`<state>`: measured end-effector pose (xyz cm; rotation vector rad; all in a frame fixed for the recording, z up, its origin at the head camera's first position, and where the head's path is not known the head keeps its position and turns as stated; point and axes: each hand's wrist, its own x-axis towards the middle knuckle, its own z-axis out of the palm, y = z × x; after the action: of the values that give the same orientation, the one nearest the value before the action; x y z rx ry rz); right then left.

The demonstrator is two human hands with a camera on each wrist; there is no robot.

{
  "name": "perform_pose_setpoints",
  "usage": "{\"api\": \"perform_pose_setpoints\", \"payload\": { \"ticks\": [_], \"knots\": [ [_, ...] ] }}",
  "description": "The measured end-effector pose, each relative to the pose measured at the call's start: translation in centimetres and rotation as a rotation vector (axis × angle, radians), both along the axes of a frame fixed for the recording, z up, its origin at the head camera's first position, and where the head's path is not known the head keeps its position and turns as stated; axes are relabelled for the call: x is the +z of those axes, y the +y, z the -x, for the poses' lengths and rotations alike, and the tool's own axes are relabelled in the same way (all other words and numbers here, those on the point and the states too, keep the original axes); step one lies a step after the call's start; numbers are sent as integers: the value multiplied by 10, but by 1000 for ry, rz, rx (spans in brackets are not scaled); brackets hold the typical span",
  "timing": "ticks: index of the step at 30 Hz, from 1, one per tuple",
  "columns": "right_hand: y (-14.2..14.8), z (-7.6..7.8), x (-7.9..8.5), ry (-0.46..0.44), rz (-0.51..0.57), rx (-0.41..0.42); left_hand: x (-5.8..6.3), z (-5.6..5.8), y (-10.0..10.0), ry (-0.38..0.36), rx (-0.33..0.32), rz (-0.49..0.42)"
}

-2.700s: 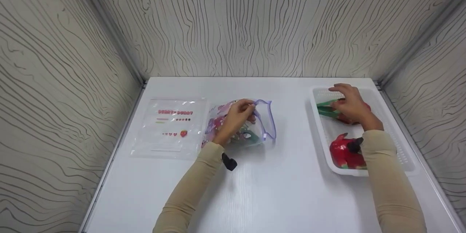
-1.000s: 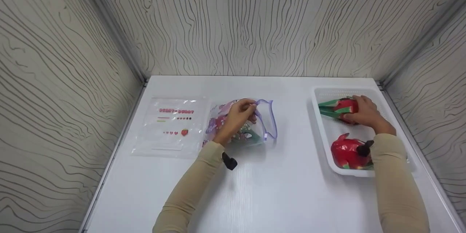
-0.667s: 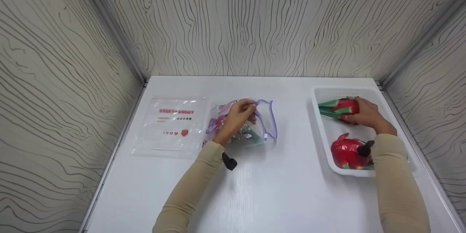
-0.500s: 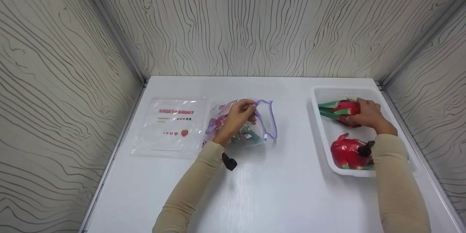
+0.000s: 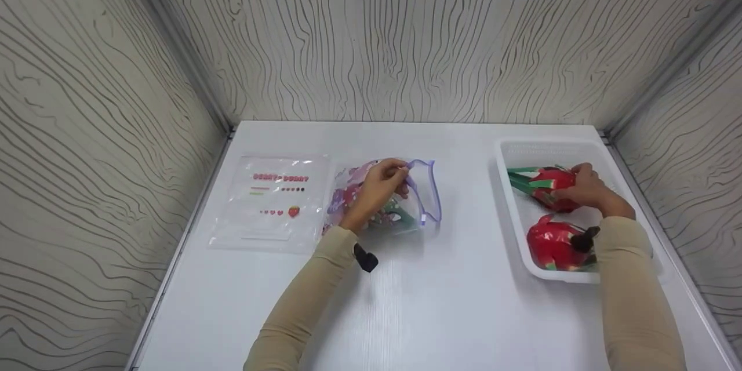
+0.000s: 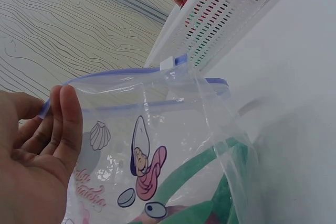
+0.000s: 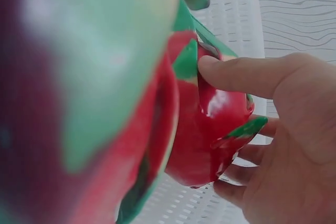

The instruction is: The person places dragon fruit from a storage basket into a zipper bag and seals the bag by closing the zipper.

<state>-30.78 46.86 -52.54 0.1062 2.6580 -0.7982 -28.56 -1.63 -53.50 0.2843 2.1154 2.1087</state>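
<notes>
My left hand (image 5: 379,188) pinches the purple-edged mouth of a clear printed zip bag (image 6: 173,150). The bag's mouth gapes toward the right, and a red and green thing shows through its film. Inside a white basket (image 5: 513,232) at the right, my right hand (image 5: 588,188) grips a red dragon fruit (image 5: 548,185) with long green leaf tips. From the right wrist camera, the thumb lies over that fruit and the fingers curl beneath it. A second dragon fruit (image 5: 553,243) sits nearer in the basket, partly hidden by the wrist camera and sleeve.
A flat clear bag (image 5: 266,203) with red lettering and a strawberry print lies left of the zip bag. White table surface (image 5: 464,301) separates the bags from the basket. Patterned panels (image 5: 371,40) wall the table at the back and sides.
My right hand has come down onto the far dragon fruit and gripped it. The fruit has turned and shifted slightly toward me. The left hand and zip bag have stayed in place.
</notes>
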Motion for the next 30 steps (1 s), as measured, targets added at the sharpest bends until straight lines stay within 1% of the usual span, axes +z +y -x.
{"api": "perform_pose_setpoints", "payload": {
  "ticks": [3,9,14,19,24,26,30],
  "knots": [
    [1,0,0,-35,43,1,0,0,0,-22,7,8],
    [5,0,-1,-110,35,33,1,-1,-1,-44,12,20],
    [3,-3,0,-169,52,66,-1,-2,-2,-67,12,26],
    [1,-6,2,-196,14,66,-1,-2,-2,-61,6,16],
    [4,-4,3,-247,30,58,-1,-2,-2,-59,6,13],
    [4,-4,3,-246,24,63,0,-1,-2,-54,5,13],
    [5,-4,-1,-210,-35,76,0,0,-2,-30,-1,11]
  ]
}}
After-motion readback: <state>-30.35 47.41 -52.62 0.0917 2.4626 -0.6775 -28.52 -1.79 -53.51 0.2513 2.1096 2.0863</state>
